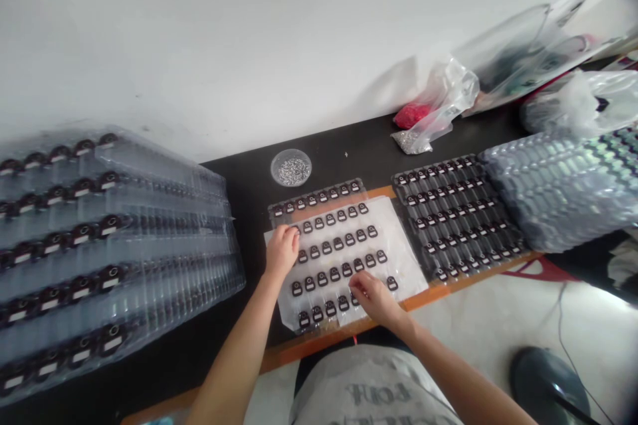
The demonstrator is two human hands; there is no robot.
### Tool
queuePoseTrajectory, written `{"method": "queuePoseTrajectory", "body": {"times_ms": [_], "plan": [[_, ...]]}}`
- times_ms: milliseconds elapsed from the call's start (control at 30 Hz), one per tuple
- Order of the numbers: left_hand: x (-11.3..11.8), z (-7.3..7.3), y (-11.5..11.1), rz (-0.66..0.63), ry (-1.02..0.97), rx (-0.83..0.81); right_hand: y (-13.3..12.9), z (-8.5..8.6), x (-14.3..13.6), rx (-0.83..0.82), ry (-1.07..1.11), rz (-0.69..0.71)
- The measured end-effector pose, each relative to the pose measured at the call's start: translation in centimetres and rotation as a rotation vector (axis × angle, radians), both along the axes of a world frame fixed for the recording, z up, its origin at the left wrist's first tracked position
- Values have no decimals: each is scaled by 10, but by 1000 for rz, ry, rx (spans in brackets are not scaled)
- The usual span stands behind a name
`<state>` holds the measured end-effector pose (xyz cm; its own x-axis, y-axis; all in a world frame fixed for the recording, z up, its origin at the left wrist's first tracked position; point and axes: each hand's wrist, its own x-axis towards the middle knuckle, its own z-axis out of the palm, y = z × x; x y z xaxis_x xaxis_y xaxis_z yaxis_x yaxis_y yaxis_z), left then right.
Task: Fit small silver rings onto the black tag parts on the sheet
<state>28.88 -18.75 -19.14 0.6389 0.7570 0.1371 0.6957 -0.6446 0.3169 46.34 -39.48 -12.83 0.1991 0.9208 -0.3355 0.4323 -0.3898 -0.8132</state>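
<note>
A clear plastic tray (335, 255) lies before me with rows of small black parts (337, 244), each with a ring-like mark and a white patch. White paper (406, 255) shows beneath much of it. At the tray's left side, my left hand (282, 251) has its fingers curled closed at a small black part at the end of a row. Over the lower right of the tray is my right hand (371, 293), thumb and fingers pinched together. Whatever may be in that pinch is too small to make out. Some parts in the bottom row are hidden behind this hand.
A round dish (291, 168) of tiny shiny metal pieces stands behind the tray. Tall stacked filled trays (174, 232) rise on the left. Another filled tray (456, 216) and stacked clear trays (563, 192) lie right. Plastic bags (441, 106) sit near the wall.
</note>
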Motion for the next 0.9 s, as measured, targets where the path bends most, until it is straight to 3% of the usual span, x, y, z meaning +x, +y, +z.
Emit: {"method": "queuePoseTrajectory", "body": {"times_ms": [900], "plan": [[0, 1, 0, 8, 3, -7, -1, -2, 2, 16, 4, 3]]}}
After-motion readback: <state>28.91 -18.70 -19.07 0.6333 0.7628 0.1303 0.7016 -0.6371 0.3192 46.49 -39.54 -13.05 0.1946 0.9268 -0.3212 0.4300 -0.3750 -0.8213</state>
